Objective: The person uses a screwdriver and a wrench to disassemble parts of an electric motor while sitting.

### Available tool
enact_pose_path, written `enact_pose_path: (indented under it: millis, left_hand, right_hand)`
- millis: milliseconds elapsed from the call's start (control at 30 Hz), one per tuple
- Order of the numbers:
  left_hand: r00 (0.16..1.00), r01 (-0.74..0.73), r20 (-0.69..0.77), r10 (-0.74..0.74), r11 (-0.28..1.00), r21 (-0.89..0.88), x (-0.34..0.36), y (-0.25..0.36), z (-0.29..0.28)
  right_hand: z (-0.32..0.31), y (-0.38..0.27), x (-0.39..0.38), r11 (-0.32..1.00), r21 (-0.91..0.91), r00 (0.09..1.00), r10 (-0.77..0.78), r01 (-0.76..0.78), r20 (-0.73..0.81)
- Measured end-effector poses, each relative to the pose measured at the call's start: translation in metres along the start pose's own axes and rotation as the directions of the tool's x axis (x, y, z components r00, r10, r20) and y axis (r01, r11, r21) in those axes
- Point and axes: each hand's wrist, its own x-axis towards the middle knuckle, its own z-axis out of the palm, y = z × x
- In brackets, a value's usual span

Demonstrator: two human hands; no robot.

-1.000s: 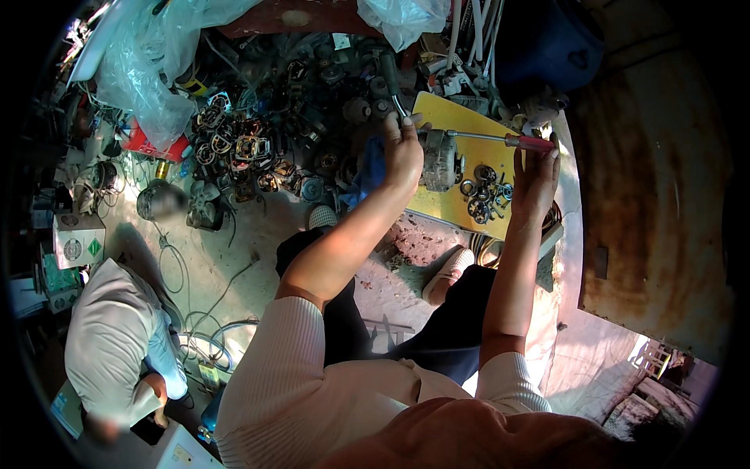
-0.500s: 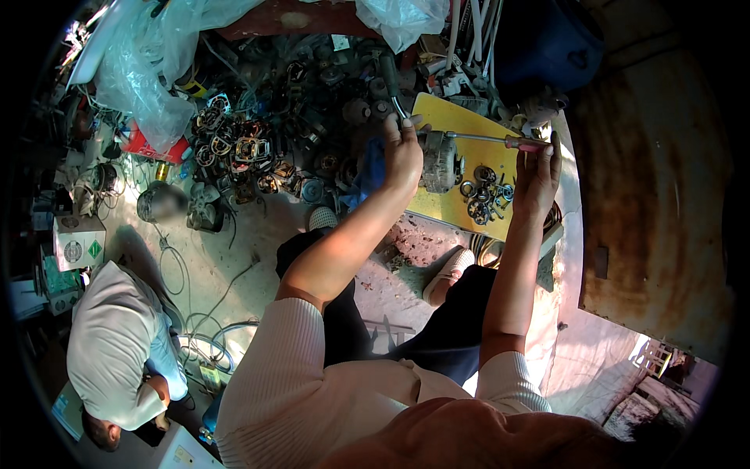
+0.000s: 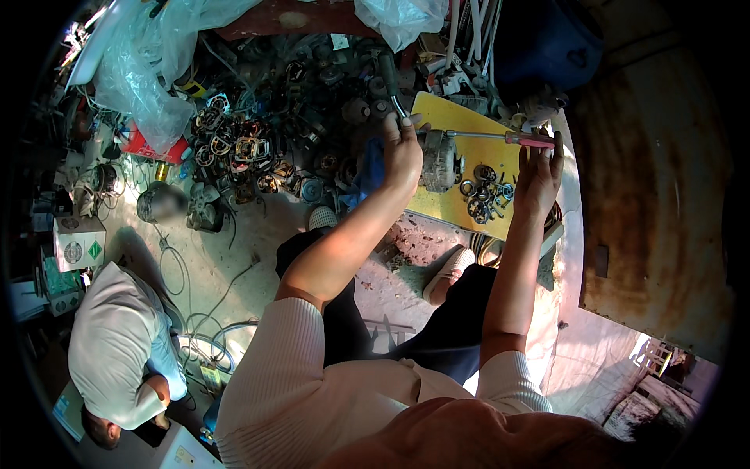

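Note:
My left hand point(image 3: 401, 156) grips a chrome bent tool point(image 3: 398, 105) with a dark handle point(image 3: 390, 74), beside a grimy cylindrical metal housing point(image 3: 439, 164). My right hand point(image 3: 539, 176) has its fingers on the pinkish-red handle of a screwdriver point(image 3: 530, 139), whose long shaft reaches left to the top of the housing. Behind and under the housing lies a yellow board point(image 3: 453, 203) carrying a heap of metal rings and small parts point(image 3: 484, 195). A blue cloth point(image 3: 367, 176) is left of the housing, partly behind my left hand.
Dismantled parts point(image 3: 250, 148) pile up left of the board. Plastic sheeting point(image 3: 137, 78) and a blue barrel point(image 3: 543, 47) are at the back, a rusty sheet point(image 3: 656, 195) at right. A co-worker point(image 3: 117, 336) bends at lower left beside coiled cables point(image 3: 215, 344).
My right fingers have shifted slightly on the screwdriver handle, which has turned a little. The co-worker's head and arm moved slightly since a second ago. My left hand is nearly still.

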Motion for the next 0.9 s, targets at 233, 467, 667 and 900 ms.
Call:
enact_pose_path:
  millis: [233,467,667,900]
  left_hand:
    - [1.0,0.005,-0.018,-0.004,1.0,0.01,0.0,0.0,0.0]
    - [1.0,0.009,-0.016,-0.008,0.997,0.079,-0.003,0.006,0.0]
    - [1.0,0.021,-0.006,-0.022,1.0,-0.009,-0.001,0.001,-0.001]
    - [1.0,0.006,-0.028,-0.005,0.999,0.035,-0.003,0.002,0.001]
  right_hand:
    - [0.005,-0.004,-0.003,0.997,0.007,0.996,0.073,-0.073,-0.053]
    - [0.002,0.002,-0.001,0.994,0.079,0.997,0.079,-0.079,0.006]
    - [0.006,0.001,-0.005,0.997,-0.011,0.996,0.079,-0.08,-0.046]
    - [0.004,0.008,-0.005,0.991,0.106,0.996,0.09,-0.087,-0.025]
